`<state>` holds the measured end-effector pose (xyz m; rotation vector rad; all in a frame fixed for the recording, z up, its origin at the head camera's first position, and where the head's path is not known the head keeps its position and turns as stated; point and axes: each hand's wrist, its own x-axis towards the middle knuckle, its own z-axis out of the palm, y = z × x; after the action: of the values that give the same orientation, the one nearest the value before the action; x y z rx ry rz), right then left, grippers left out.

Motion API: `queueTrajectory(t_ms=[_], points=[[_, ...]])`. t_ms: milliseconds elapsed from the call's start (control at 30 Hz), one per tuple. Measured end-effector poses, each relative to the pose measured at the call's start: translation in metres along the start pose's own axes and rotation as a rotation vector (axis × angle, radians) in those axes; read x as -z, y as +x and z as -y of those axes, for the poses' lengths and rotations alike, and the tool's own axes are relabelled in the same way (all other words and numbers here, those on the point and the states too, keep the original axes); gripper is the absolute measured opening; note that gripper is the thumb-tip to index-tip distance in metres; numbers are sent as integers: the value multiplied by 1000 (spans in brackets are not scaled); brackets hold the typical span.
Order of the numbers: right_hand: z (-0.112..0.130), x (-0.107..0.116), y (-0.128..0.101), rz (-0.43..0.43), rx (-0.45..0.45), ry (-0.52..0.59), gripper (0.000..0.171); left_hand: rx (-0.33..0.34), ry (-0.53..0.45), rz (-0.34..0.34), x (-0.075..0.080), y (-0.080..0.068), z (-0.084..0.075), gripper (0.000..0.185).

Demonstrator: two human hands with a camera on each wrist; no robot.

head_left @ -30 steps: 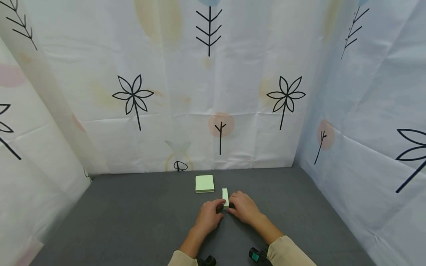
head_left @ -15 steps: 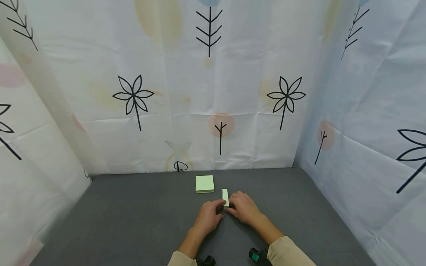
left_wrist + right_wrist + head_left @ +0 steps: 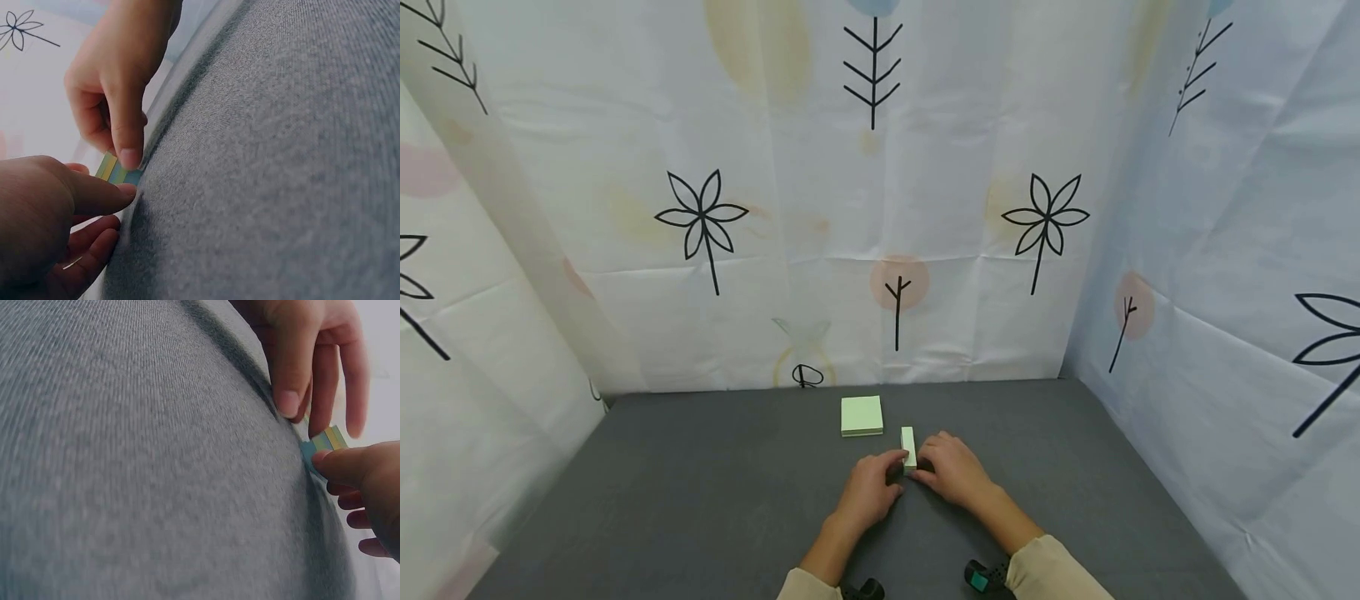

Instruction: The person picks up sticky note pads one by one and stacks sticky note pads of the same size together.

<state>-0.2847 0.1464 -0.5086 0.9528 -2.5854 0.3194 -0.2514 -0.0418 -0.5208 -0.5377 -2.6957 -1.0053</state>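
A narrow stack of sticky notes (image 3: 908, 442), pale green on top with blue, green and yellow layers (image 3: 328, 439) along its edge, is on the grey tabletop between both hands. My right hand (image 3: 952, 469) pinches it from the right side; the thumb (image 3: 331, 459) presses on its near end. From the left, my left hand (image 3: 868, 487) touches it with the index fingertip, while its relaxed thumb (image 3: 288, 403) is apart from the stack in the right wrist view. In the left wrist view, both thumbs partly hide the stack (image 3: 109, 166).
A square pale green pad of sticky notes (image 3: 861, 416) lies behind and left of the narrow stack. The grey table (image 3: 700, 500) is bordered by white fabric walls (image 3: 805, 292) with printed plants at the back and both sides.
Both hands stay at the narrow stack, with only slight finger movement. The square pad has not moved.
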Motion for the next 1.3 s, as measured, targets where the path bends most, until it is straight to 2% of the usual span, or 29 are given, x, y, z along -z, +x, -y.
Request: queueTrajectory(t_ms=[233,433,633,767,967,1100,1300], points=[[-9,7,-16,-42,-45,123,16,-1,-46,-2,2,-4,0,52],[-23,13,-37,-55,-145,193,19,-42,-42,-90,4,-10,0,48],[-37,26,-64,-74,-254,219,23,-70,-14,-156,18,-23,10,47],[-46,36,-81,-77,-314,224,24,-55,20,-186,31,-33,21,44],[-61,46,-102,-104,-340,183,26,-17,106,-245,52,-47,40,41],[-71,53,-116,-87,-364,144,31,1,181,-247,70,-60,56,40],[-88,61,-132,-74,-356,84,38,-13,288,-213,100,-81,91,47]])
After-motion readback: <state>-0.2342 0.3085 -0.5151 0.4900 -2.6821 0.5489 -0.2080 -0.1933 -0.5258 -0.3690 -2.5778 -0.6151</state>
